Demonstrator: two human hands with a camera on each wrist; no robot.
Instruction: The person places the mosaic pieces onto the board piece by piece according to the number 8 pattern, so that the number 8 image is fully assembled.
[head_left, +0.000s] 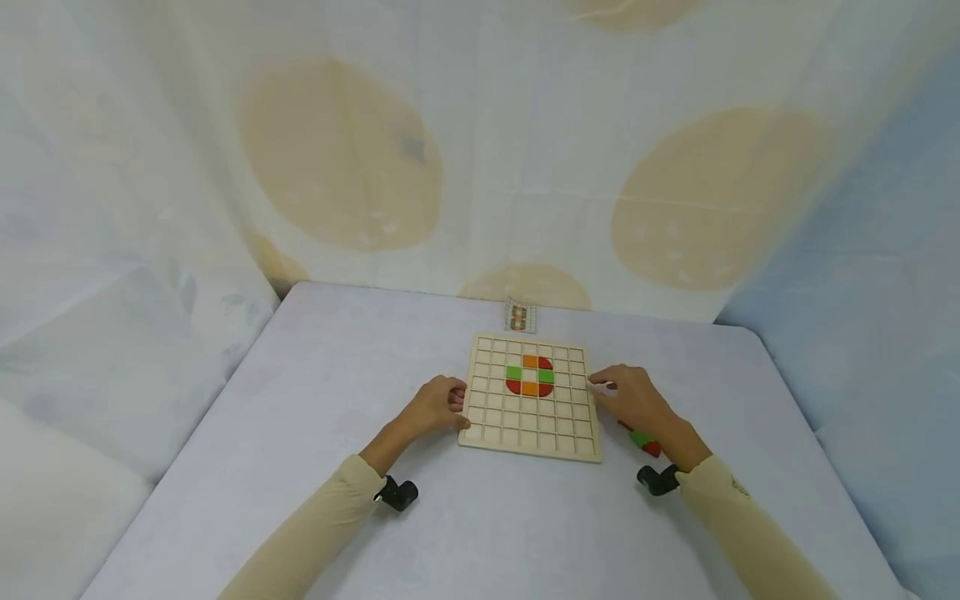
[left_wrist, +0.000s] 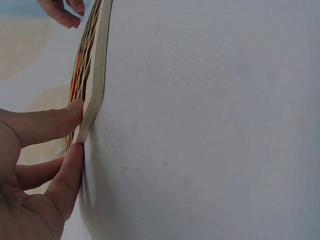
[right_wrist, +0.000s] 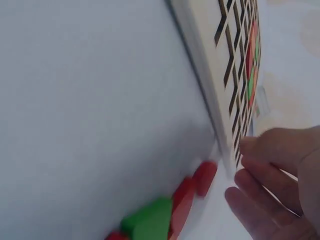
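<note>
A square wooden grid board (head_left: 495, 435) lies on the table, its raised strips dividing it into small cells. Orange (head_left: 530, 388), green (head_left: 513, 372) and red rounded tiles (head_left: 546, 389) form a ring around one bare cell, with the ring's upper left corner cell bare too. My left hand (head_left: 437, 406) holds the board's left edge; in the left wrist view its thumb (left_wrist: 55, 122) rests over the rim and a finger lies against the side. At the right edge is my right hand (head_left: 632, 396), fingers loosely bent, fingertips right by the rim, no tile visible in them.
Loose red and green tiles (right_wrist: 150, 220) lie right of the board, partly under my right forearm. Beyond the board's far edge sits a small pattern card (head_left: 521, 317). Patterned cloth (head_left: 525, 167) hangs behind the white table (head_left: 360, 350) and along its sides.
</note>
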